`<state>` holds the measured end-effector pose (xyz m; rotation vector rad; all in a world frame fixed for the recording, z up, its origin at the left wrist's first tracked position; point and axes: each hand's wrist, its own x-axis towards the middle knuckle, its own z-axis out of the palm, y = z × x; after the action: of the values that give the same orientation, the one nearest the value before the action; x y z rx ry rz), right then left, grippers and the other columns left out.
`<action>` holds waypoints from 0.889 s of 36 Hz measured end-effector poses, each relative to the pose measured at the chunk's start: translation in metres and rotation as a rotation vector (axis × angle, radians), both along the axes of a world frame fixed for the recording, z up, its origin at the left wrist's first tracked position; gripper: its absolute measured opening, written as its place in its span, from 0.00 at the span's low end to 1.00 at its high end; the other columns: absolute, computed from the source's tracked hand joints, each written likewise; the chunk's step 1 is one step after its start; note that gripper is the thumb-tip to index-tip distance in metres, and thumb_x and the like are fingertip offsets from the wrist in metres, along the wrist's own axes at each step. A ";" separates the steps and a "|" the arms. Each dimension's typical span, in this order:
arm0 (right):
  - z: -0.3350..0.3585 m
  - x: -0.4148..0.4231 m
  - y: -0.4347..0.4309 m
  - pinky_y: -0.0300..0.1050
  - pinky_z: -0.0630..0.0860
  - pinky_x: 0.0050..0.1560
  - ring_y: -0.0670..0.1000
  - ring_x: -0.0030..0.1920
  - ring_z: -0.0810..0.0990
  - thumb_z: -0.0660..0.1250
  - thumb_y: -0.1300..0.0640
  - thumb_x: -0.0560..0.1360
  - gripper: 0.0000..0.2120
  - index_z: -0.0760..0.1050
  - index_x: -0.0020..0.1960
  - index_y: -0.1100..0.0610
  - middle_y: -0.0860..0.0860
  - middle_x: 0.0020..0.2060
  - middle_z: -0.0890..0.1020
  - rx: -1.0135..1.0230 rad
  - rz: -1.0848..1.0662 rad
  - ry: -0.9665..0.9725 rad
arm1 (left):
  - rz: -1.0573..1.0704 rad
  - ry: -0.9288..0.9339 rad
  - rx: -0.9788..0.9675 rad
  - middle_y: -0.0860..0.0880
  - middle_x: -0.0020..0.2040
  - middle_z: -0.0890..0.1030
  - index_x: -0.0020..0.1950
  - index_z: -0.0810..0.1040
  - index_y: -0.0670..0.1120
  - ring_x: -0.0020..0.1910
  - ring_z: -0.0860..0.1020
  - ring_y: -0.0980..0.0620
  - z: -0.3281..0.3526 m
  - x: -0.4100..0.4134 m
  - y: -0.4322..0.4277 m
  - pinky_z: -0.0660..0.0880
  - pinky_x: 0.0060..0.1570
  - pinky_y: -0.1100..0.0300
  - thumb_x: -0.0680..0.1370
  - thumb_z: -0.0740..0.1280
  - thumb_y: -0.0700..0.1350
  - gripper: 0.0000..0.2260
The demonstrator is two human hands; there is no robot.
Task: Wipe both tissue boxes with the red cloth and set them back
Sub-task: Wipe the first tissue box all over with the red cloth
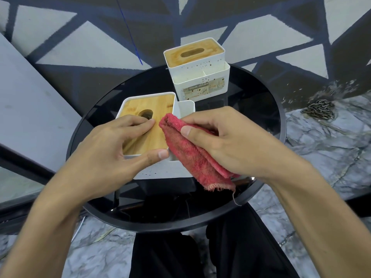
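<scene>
Far tissue box [197, 71] near chain [319, 111], perhaps dusty.

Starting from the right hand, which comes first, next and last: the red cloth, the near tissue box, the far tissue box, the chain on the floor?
1. Red cloth: held in the right hand.
2. Near tissue box: just left of it, under the left hand.
3. Far tissue box: beyond, at the table's back.
4. Chain: on the floor, far right.

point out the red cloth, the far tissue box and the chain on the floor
red cloth [192, 157], head view, middle of the fold
far tissue box [200, 85], head view, white front wall
chain [319, 110], head view, middle of the pile
</scene>
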<state>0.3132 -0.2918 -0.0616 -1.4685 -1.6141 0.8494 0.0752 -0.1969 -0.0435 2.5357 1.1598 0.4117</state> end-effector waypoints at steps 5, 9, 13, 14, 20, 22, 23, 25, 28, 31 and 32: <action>0.008 0.004 -0.006 0.65 0.83 0.50 0.63 0.46 0.86 0.64 0.52 0.88 0.14 0.87 0.56 0.55 0.60 0.45 0.87 -0.047 0.070 0.028 | -0.007 0.024 0.030 0.66 0.69 0.78 0.75 0.79 0.57 0.73 0.75 0.59 -0.002 -0.002 0.001 0.76 0.68 0.42 0.70 0.62 0.81 0.42; 0.008 0.004 -0.009 0.58 0.82 0.49 0.56 0.45 0.86 0.64 0.52 0.87 0.12 0.88 0.57 0.49 0.54 0.45 0.88 -0.028 0.102 0.019 | -0.014 0.017 0.032 0.64 0.70 0.78 0.74 0.79 0.56 0.73 0.75 0.59 -0.003 -0.002 0.002 0.76 0.69 0.43 0.71 0.63 0.79 0.40; -0.002 0.002 -0.015 0.60 0.81 0.45 0.57 0.43 0.86 0.63 0.51 0.87 0.12 0.86 0.59 0.50 0.54 0.44 0.88 0.015 0.117 0.013 | -0.011 0.003 0.032 0.64 0.69 0.79 0.74 0.80 0.55 0.73 0.75 0.59 -0.003 -0.002 0.001 0.76 0.70 0.43 0.71 0.64 0.79 0.40; -0.004 0.002 -0.017 0.58 0.82 0.45 0.54 0.43 0.86 0.63 0.51 0.87 0.12 0.86 0.60 0.49 0.52 0.44 0.88 0.017 0.122 0.025 | -0.008 0.006 0.032 0.64 0.69 0.79 0.75 0.79 0.55 0.73 0.75 0.59 -0.002 -0.002 0.000 0.76 0.70 0.43 0.71 0.64 0.79 0.41; -0.001 0.009 -0.014 0.55 0.86 0.53 0.51 0.49 0.89 0.65 0.52 0.86 0.12 0.86 0.64 0.48 0.48 0.48 0.89 -0.018 0.155 0.063 | -0.009 0.019 0.022 0.64 0.69 0.78 0.75 0.79 0.55 0.73 0.75 0.60 0.000 -0.001 -0.001 0.76 0.70 0.44 0.71 0.63 0.79 0.41; 0.003 0.016 -0.009 0.51 0.87 0.53 0.53 0.49 0.89 0.66 0.54 0.86 0.12 0.86 0.63 0.50 0.50 0.48 0.90 -0.048 0.163 0.145 | -0.012 0.017 0.013 0.65 0.69 0.78 0.75 0.79 0.56 0.73 0.74 0.60 0.000 -0.001 -0.001 0.75 0.70 0.45 0.71 0.64 0.79 0.40; 0.006 0.019 -0.006 0.50 0.88 0.52 0.56 0.48 0.90 0.66 0.54 0.85 0.11 0.87 0.61 0.51 0.51 0.47 0.90 -0.070 0.152 0.205 | -0.009 0.014 0.011 0.65 0.69 0.78 0.75 0.79 0.56 0.73 0.74 0.61 0.000 -0.001 -0.001 0.75 0.70 0.46 0.71 0.64 0.79 0.40; 0.013 0.025 0.000 0.49 0.88 0.50 0.57 0.46 0.90 0.67 0.54 0.85 0.10 0.88 0.58 0.51 0.53 0.46 0.91 -0.093 0.082 0.297 | 0.004 -0.002 0.016 0.68 0.69 0.77 0.75 0.79 0.57 0.71 0.74 0.64 0.000 -0.001 -0.001 0.75 0.70 0.50 0.70 0.64 0.79 0.40; 0.017 0.036 0.023 0.53 0.88 0.53 0.58 0.47 0.91 0.67 0.56 0.86 0.10 0.88 0.56 0.54 0.56 0.47 0.90 0.007 -0.107 0.324 | 0.007 -0.019 0.025 0.73 0.69 0.74 0.75 0.78 0.57 0.72 0.72 0.69 -0.001 -0.001 -0.002 0.73 0.69 0.57 0.69 0.65 0.79 0.41; 0.012 0.042 0.057 0.58 0.85 0.50 0.61 0.43 0.87 0.66 0.56 0.87 0.13 0.86 0.55 0.61 0.65 0.50 0.87 0.106 -0.268 0.261 | 0.003 -0.019 0.024 0.74 0.69 0.73 0.76 0.77 0.58 0.71 0.71 0.71 -0.002 -0.002 -0.001 0.73 0.67 0.58 0.69 0.65 0.79 0.41; 0.009 0.041 0.067 0.55 0.83 0.46 0.61 0.41 0.84 0.65 0.55 0.87 0.14 0.86 0.55 0.62 0.67 0.48 0.86 0.116 -0.299 0.218 | -0.001 -0.020 0.025 0.74 0.69 0.73 0.76 0.77 0.58 0.71 0.71 0.71 -0.002 -0.002 -0.001 0.73 0.66 0.59 0.69 0.65 0.79 0.41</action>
<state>0.3543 -0.2248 -0.0528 -1.4363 -1.2253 0.7051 0.0737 -0.1976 -0.0455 2.5472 1.1537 0.4533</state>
